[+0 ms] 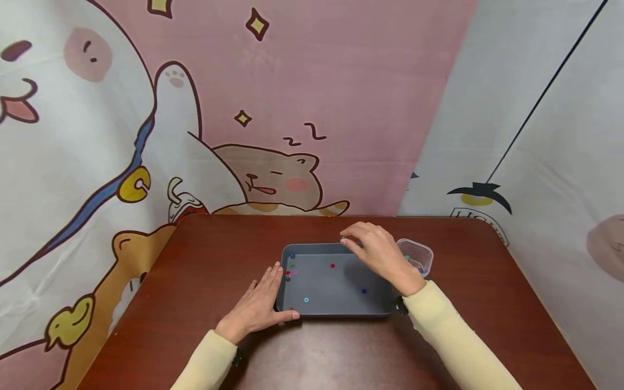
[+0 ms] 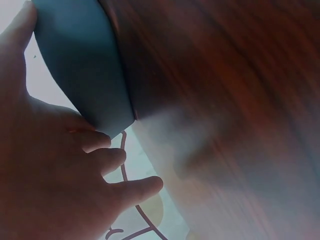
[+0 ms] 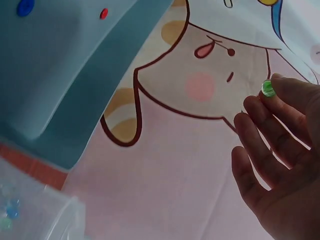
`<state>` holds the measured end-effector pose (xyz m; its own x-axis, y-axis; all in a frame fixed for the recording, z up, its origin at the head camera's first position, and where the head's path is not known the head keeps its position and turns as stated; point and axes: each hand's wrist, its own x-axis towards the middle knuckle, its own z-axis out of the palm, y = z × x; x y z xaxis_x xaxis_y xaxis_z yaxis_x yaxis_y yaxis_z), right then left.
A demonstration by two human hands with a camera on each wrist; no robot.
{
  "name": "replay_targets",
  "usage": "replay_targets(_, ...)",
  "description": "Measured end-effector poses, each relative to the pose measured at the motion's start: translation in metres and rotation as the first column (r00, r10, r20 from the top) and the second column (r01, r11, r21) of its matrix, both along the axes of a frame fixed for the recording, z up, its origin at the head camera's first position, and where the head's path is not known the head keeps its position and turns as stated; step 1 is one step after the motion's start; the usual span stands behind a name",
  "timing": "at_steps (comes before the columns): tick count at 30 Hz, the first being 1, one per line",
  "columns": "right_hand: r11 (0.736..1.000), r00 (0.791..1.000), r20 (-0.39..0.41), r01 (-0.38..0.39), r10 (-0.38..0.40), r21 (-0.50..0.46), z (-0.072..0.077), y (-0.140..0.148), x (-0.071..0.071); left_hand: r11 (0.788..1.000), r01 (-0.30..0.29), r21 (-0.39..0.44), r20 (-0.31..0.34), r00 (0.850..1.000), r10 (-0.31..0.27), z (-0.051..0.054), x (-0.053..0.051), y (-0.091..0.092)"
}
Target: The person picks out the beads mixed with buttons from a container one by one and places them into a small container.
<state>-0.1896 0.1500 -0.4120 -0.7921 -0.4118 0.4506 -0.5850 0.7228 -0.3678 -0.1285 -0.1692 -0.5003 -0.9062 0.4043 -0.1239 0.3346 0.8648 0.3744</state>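
My right hand [image 1: 377,252] is raised over the back right of a grey tray [image 1: 336,310]. Its thumb and index finger pinch a small round green button [image 3: 268,89]. My left hand [image 1: 258,303] lies against the tray's left side with fingers extended, its thumb at the front rim. Inside the tray are a red button [image 1: 333,266], a dark blue button [image 1: 364,291] and a light blue button [image 1: 306,299]. Several more small pieces, among them a pink one [image 1: 295,272], gather near the left wall.
A clear plastic box [image 1: 429,254] with a few small coloured pieces stands right of the tray, partly behind my right hand. Both stand on a brown wooden table [image 1: 219,238]. A cartoon-printed cloth [image 1: 341,108] hangs behind the table.
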Motion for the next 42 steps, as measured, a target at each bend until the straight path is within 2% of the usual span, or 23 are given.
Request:
replay_targets(7, 0.999, 0.999, -0.017, 0.031, -0.032, -0.035, -0.002, 0.025, 0.01, 1.0, 0.002, 0.011, -0.018, 1.0, -0.002, -0.002, 0.001, -0.002)
replay_targets(14, 0.994, 0.993, -0.049, 0.104, -0.105, -0.039, -0.01, 0.059, 0.022, 1.0, -0.001, -0.014, -0.074, 0.997, 0.0, -0.007, 0.003, 0.002)
replay_targets(18, 0.99, 0.989, -0.038, 0.141, -0.142, -0.03, -0.016, 0.078, 0.027, 0.999, 0.009, -0.043, -0.116, 0.993, -0.014, -0.009, 0.003, 0.005)
replay_targets(23, 0.984, 0.984, -0.015, 0.179, -0.18, -0.015, -0.023, 0.096, 0.03, 0.998, 0.004, -0.066, -0.139, 0.99, -0.013, -0.009, 0.004, 0.008)
replay_targets(32, 0.972, 0.972, -0.009, 0.233, -0.233, 0.04, -0.036, 0.12, 0.032, 0.997, -0.01, -0.072, -0.136, 0.991, 0.0, -0.008, 0.004, 0.008)
replay_targets(42, 0.97, 0.974, -0.044, 0.224, -0.221, 0.09, -0.057, 0.136, 0.029, 0.997, -0.009, -0.075, -0.108, 0.994, 0.001, -0.009, 0.003, 0.008)
